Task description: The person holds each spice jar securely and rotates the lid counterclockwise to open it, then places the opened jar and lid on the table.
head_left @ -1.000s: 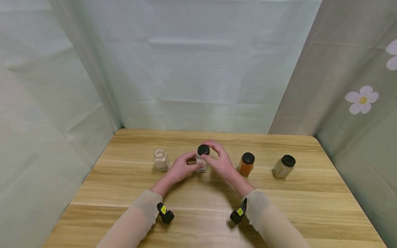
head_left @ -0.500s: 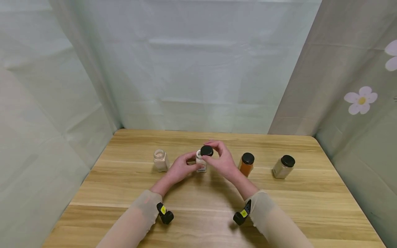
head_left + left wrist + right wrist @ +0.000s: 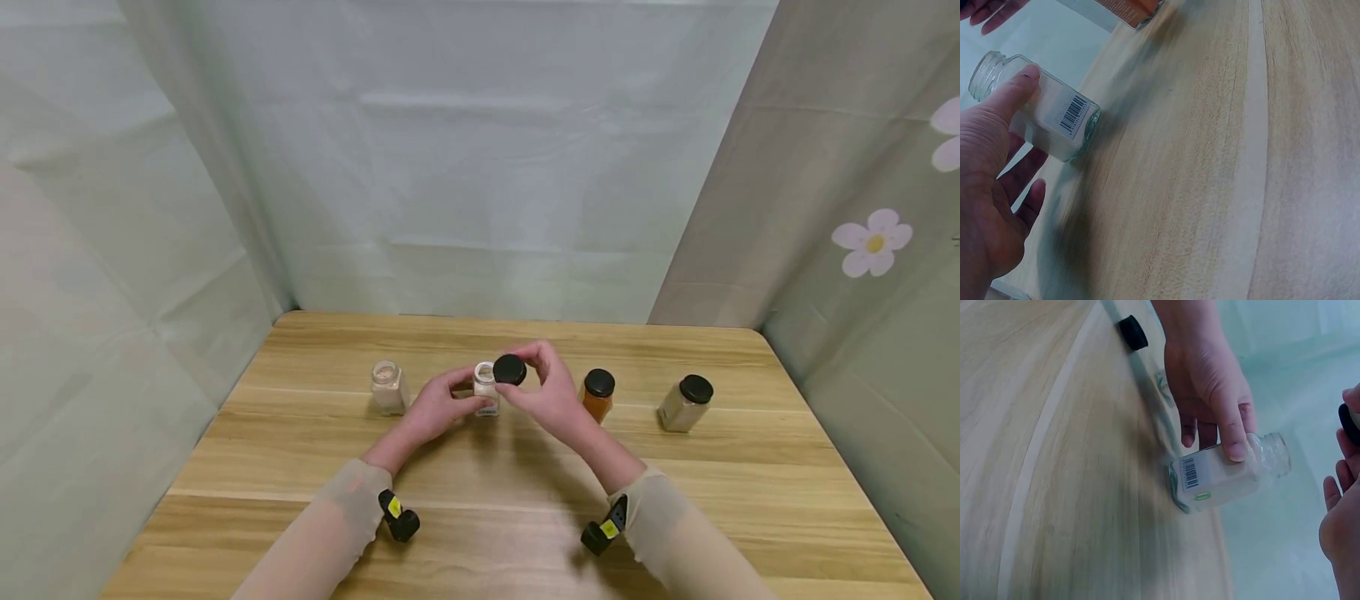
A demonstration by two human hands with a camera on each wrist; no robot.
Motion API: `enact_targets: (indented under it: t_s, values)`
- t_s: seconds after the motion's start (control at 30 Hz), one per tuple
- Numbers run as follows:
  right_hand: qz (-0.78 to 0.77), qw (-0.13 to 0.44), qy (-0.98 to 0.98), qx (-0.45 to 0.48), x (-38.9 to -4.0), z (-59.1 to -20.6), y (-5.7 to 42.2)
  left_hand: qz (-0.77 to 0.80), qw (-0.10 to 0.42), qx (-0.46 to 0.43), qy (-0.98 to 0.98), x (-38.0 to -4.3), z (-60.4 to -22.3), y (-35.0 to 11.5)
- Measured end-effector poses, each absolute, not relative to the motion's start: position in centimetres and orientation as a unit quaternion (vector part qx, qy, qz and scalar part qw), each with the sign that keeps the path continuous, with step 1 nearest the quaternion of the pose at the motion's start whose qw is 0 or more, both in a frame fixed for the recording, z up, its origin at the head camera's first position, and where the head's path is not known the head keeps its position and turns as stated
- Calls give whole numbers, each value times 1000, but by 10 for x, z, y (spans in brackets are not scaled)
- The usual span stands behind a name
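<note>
My left hand point(image 3: 438, 407) grips a clear glass spice jar point(image 3: 487, 398) with pale contents and a barcode label. In the left wrist view, the thumb lies across the side of the jar point(image 3: 1054, 109) and its threaded mouth is uncovered. Just right of that mouth, my right hand point(image 3: 551, 396) pinches a black screw lid point(image 3: 510, 369) by its edge, apart from the jar. Only part of the right hand point(image 3: 1347, 500) and the dark lid point(image 3: 1349, 424) shows at the edge of the right wrist view.
A lidless jar of pale powder point(image 3: 390, 387) stands left of the left hand. Right of the right forearm are a black-lidded jar of orange spice point(image 3: 597, 398) and a black-lidded jar with beige contents point(image 3: 686, 404). Curtains enclose the wooden table point(image 3: 480, 533).
The black lid has come off the jar's mouth and moved right with my right hand. My left hand and the jar have stayed in place.
</note>
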State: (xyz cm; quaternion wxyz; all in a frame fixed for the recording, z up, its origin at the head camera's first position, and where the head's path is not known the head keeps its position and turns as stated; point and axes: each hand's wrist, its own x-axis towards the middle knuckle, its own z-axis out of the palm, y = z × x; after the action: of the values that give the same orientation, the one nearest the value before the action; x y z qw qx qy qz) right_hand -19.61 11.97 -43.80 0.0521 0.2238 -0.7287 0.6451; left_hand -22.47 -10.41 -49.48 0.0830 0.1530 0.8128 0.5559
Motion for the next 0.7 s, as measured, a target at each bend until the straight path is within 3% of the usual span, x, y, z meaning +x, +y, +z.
enact_targets:
  t_s: [0.43,0.7]
  values:
    - [540,65,-800,253,-173,-428,132,553,81,153,815,-224,-494,-104]
    - [409,133,-825,365,-164,-432,138,552,89,144,816,-223,-494,-104]
